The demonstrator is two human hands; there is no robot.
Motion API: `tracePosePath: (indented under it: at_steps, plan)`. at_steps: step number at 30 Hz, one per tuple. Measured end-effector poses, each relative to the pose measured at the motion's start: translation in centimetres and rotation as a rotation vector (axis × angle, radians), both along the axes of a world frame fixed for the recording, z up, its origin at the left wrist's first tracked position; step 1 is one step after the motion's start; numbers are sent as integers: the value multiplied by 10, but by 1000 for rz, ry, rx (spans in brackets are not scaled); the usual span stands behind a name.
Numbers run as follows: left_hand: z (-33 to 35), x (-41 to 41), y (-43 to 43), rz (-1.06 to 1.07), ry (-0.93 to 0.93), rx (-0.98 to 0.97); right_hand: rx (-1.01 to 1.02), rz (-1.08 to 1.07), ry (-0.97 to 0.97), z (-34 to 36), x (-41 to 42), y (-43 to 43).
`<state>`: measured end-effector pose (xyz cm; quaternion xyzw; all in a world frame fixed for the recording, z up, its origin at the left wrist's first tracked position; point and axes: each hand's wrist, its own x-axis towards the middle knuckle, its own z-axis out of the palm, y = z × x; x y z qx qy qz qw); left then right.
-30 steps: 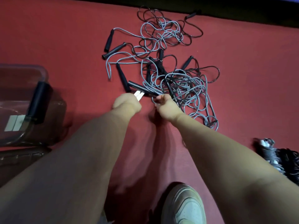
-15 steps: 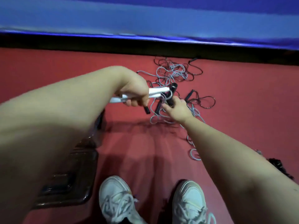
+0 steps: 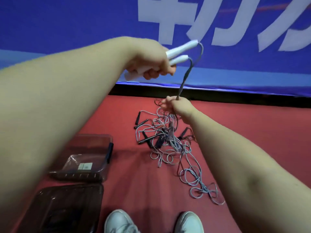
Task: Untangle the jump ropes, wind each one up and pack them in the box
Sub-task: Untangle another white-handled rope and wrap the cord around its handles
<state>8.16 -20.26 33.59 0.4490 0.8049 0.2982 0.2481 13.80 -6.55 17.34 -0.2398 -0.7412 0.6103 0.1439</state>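
My left hand is raised high, shut on two white jump-rope handles held side by side. Two grey cords run down from their tips into my right hand, which is closed around both strands lower down. Below that hand the cords drop into a tangled pile of grey and dark jump ropes with several black handles, spread on the red floor. A clear brown box stands open on the floor at lower left.
The box's dark lid lies flat in front of the box. A blue banner with white letters closes off the far side. My two white shoes stand at the bottom edge. Loose cord loops trail toward my right foot.
I have stood up and my view has risen. My left hand lifted the white handles from the floor to head height, and my right hand followed up, gripping the cords beneath them.
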Motion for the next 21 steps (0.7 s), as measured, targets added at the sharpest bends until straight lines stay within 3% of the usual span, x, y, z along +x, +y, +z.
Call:
tracePosePath:
  at_steps: [3, 5, 7, 10, 12, 15, 17, 21]
  plan:
    - [13, -12, -7, 125, -93, 249, 104, -24, -296, -7, 10, 14]
    - [5, -27, -17, 218, -185, 312, 155, -114, -395, -1, 17, 27]
    - [-19, -44, -31, 303, -243, 301, 197, -186, -330, 27, 17, 30]
    - [-67, -61, -44, 478, -283, 201, 253, -211, -32, 90, 15, 29]
    - [-89, -57, -46, 571, -374, 175, 527, -157, -71, 114, 17, 27]
    - [-107, -52, -46, 634, -545, 290, 919, -118, -326, 100, 31, 41]
    - [-107, -47, -47, 643, -638, 341, 877, -97, -417, 72, 47, 46]
    - [-95, -12, -40, 576, -856, 439, 693, -38, -383, 30, 67, 30]
